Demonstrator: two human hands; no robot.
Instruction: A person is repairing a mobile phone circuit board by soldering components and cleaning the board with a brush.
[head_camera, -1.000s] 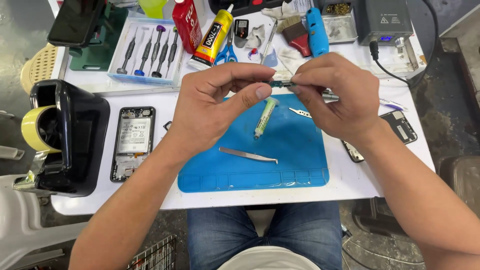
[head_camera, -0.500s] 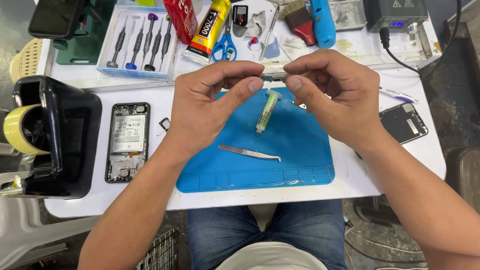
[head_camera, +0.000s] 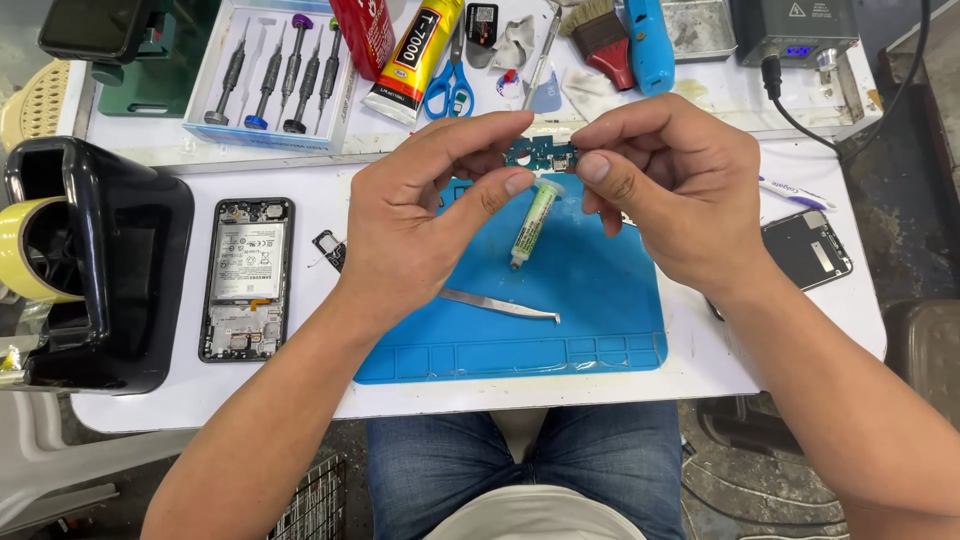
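Together, my left hand (head_camera: 420, 225) and right hand (head_camera: 670, 185) pinch a small blue circuit board (head_camera: 540, 155) between thumb and fingertips, one at each end, fingers curled close and the board raised above the blue work mat (head_camera: 600, 300). Under it on the mat lie a pale green syringe (head_camera: 533, 222) and steel tweezers (head_camera: 500, 305). An opened phone (head_camera: 245, 278) rests to the left, beside a black tape dispenser (head_camera: 110, 270).
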